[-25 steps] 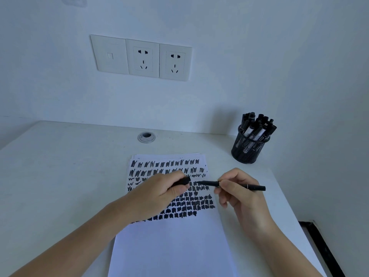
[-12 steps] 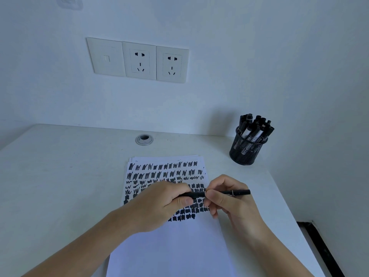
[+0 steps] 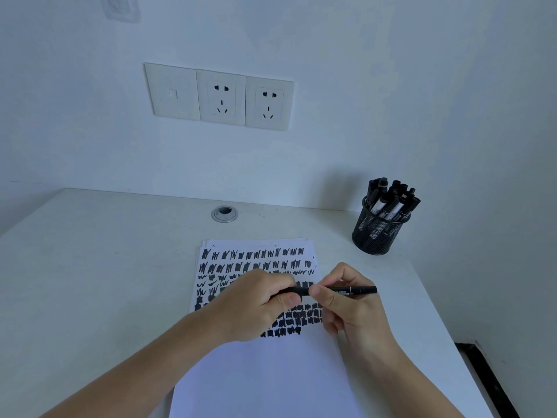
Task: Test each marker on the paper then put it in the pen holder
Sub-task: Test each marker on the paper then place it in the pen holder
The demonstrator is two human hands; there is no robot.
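A thin black marker (image 3: 346,290) lies level above the paper (image 3: 265,372), held between both hands. My right hand (image 3: 349,309) pinches its barrel, and its far end sticks out to the right. My left hand (image 3: 256,303) grips the cap end; cap and barrel now look joined into one line. The white paper carries several rows of black test scribbles across its upper half. The black mesh pen holder (image 3: 378,233) stands at the back right of the desk, filled with several black markers.
The white desk (image 3: 90,282) has a round cable grommet (image 3: 224,213) behind the paper. A wall with a switch and two sockets (image 3: 220,96) rises behind. The desk's right edge drops to a dark floor strip (image 3: 488,378).
One second ago the cap in my left hand and the marker in my right were apart. The hands came together and the cap now sits on the marker's tip.
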